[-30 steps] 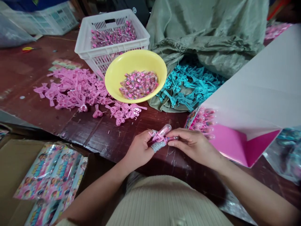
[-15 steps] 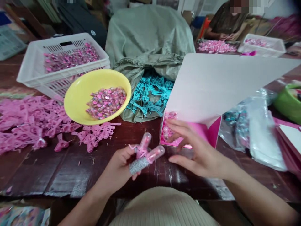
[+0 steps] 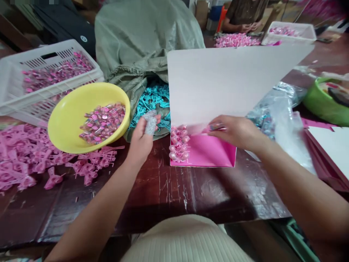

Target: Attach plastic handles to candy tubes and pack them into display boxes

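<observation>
Pink-lined white cardboard box sits part-filled right of centre – shiny pink domed plastic pieces at left end only – right hand fingers pinching a blurred pink piece above it, left hand fingers half-curled, hold unclear.

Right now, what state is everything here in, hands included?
Pink box: lid raised, partly filled
Yellow bowl: open, partly filled with capsules
White crate: open-topped, filled partway
Sack: mouth open, turquoise pieces showing
Pink pieces: heaped loosely on the table
Right hand: closed on a blurred pink item
Left hand: partly wrapped, grip unclear
</observation>
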Motion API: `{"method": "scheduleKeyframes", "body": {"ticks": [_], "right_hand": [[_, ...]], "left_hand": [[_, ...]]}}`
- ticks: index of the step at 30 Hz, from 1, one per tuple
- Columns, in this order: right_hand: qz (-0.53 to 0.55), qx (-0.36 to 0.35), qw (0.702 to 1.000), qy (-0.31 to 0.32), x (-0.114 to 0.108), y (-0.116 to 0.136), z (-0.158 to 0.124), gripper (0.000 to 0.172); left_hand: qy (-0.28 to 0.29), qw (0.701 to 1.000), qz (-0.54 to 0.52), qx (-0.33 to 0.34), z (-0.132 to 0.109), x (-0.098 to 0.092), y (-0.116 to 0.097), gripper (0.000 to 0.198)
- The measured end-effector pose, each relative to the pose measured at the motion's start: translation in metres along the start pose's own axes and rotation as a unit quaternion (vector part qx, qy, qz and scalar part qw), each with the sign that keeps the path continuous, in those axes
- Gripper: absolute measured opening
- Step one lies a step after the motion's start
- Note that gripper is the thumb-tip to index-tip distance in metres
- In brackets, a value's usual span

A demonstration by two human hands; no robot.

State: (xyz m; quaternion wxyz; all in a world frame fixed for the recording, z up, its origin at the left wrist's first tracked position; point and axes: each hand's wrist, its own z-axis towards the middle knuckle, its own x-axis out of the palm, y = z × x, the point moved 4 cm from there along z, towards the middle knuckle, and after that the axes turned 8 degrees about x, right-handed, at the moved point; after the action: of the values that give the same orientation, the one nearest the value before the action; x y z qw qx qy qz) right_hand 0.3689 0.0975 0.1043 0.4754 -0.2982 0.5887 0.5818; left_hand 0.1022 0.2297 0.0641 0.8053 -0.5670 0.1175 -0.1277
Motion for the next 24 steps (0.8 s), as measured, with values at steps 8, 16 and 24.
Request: {"method": "scheduleKeyframes", "body": {"ticks": [8,16,24], "right_hand": [[-0.199,-0.015,0.963,0.180,0.037,0.026,0.048,0.029],[-0.196,-0.048,0.958,0.201,0.040,0.047,0.047,0.023],[-0.186,-0.041,0.960,0.204,0.041,0.034,0.044,0.025]], "left_hand": [[0.069,0.996,-0.026,-0.047,0.021,0.057,0.053,0.014],[0.064,0.996,0.017,-0.054,0.020,0.054,0.046,0.010],[0.063,0.996,0.002,-0.059,0.018,0.053,0.051,0.011]]}}
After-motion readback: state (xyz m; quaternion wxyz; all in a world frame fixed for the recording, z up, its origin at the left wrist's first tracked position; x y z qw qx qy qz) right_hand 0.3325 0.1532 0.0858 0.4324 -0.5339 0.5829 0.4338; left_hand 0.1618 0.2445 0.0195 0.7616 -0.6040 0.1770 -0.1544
